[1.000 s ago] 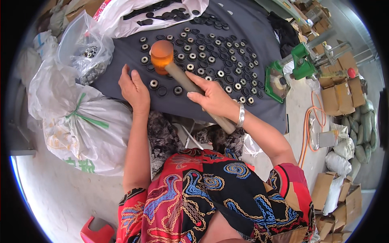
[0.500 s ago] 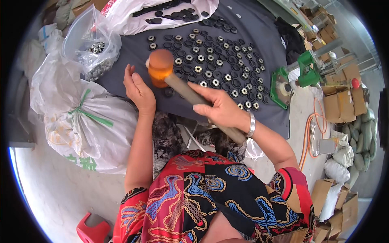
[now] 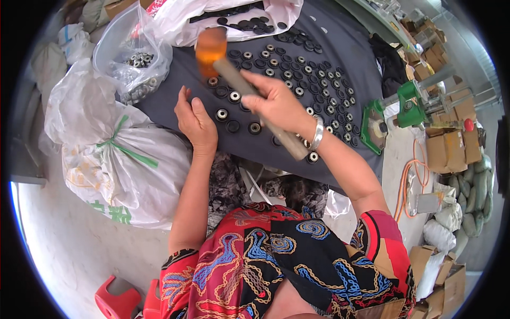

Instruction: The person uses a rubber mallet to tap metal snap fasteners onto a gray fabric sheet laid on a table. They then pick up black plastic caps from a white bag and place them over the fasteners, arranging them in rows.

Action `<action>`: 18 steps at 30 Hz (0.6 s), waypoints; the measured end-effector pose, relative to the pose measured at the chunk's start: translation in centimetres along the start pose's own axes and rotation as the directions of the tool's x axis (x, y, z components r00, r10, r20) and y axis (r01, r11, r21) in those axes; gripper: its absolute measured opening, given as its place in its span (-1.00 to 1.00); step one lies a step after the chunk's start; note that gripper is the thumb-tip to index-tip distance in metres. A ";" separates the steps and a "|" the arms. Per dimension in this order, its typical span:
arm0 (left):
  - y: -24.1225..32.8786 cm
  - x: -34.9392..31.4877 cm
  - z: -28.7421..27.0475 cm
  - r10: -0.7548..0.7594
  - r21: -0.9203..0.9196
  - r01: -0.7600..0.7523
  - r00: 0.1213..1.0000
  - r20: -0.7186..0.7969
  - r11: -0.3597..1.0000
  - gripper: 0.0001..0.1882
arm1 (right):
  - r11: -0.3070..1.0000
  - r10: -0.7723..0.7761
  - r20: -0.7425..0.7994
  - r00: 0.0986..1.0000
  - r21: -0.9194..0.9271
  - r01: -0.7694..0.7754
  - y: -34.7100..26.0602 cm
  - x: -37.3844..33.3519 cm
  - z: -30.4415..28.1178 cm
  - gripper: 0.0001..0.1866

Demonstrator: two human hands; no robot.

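My right hand [image 3: 279,103] is closed round the wooden handle of a mallet [image 3: 211,49], whose translucent orange head is raised over the far left part of the rows. Beside the near left end of those rows rests my left hand [image 3: 195,121], slightly cupped, thumb apart from the fingers, with nothing visible in it. Closest to it are a metal bearing [image 3: 221,115] sitting in a black ring and a bare black ring [image 3: 232,126]. Many similar black rings, some with bearings in them, are laid out across the dark cloth [image 3: 175,114]; my right hand and the mallet hide some.
A clear plastic bag [image 3: 130,58] of loose bearings stands at the left, behind a large white sack [image 3: 125,175] tied with green. At the back lies a white bag [image 3: 180,32] with black discs. A green press [image 3: 374,125] stands at the right, near cardboard boxes [image 3: 446,146].
The mallet head has gone up and farther from me, with my right hand rising too. My left hand appears farther right, and the whole view has shifted slightly, uncovering near bearings.
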State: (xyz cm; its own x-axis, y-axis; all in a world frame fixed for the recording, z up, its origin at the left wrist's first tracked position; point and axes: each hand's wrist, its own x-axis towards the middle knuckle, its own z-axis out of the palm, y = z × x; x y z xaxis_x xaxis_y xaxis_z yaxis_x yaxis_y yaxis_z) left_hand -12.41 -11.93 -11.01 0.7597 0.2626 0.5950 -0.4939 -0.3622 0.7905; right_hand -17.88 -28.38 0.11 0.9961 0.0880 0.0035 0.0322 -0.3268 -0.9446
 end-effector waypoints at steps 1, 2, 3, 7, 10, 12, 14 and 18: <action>0.1 0.0 0.0 0.004 0.011 -0.004 1.000 0.003 1.000 -0.55 | 0.999 -0.044 -0.038 0.998 -0.012 0.044 -0.4 0.5 -0.5 -0.36; 0.2 0.0 0.0 0.008 0.022 -0.008 1.000 0.006 1.000 -0.55 | 0.996 -0.089 -0.075 0.993 -0.025 0.087 -0.6 1.0 -0.9 -0.36; 0.2 0.0 0.0 0.012 0.034 -0.012 1.000 0.008 0.999 -0.55 | 0.997 -0.079 -0.090 0.993 -0.030 0.076 -0.6 1.4 -1.1 -0.36; 0.1 0.0 0.2 0.014 0.055 -0.016 0.999 0.030 0.998 -0.55 | 0.994 0.023 -0.021 1.000 -0.104 -0.025 1.0 2.7 -0.3 -0.36; -0.2 -0.1 0.4 0.014 0.053 -0.015 0.999 0.029 0.998 -0.55 | 0.983 0.153 -0.006 0.988 0.105 -0.151 1.2 2.8 -1.1 -0.39; 0.1 0.1 0.3 0.025 0.049 -0.026 0.999 0.034 0.998 -0.55 | 0.999 0.035 -0.035 0.999 0.023 -0.034 1.1 3.7 -1.7 -0.40; 0.2 0.2 0.0 0.023 0.088 -0.026 0.999 0.033 0.996 -0.57 | 0.996 -0.086 -0.071 0.994 -0.032 0.084 -0.3 4.6 -1.7 -0.39; 0.2 0.2 0.2 0.054 0.155 -0.062 0.997 0.053 0.986 -0.57 | 0.993 0.106 -0.062 0.992 -0.049 -0.109 0.4 6.6 -1.0 -0.44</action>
State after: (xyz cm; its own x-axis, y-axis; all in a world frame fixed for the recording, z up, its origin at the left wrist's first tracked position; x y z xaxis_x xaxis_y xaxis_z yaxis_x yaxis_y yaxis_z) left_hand -12.27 -12.12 -10.77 0.7534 0.1944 0.6281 -0.4683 -0.5119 0.7202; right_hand -11.18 -28.85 0.05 0.9971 -0.0059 -0.0763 -0.0728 -0.3805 -0.9219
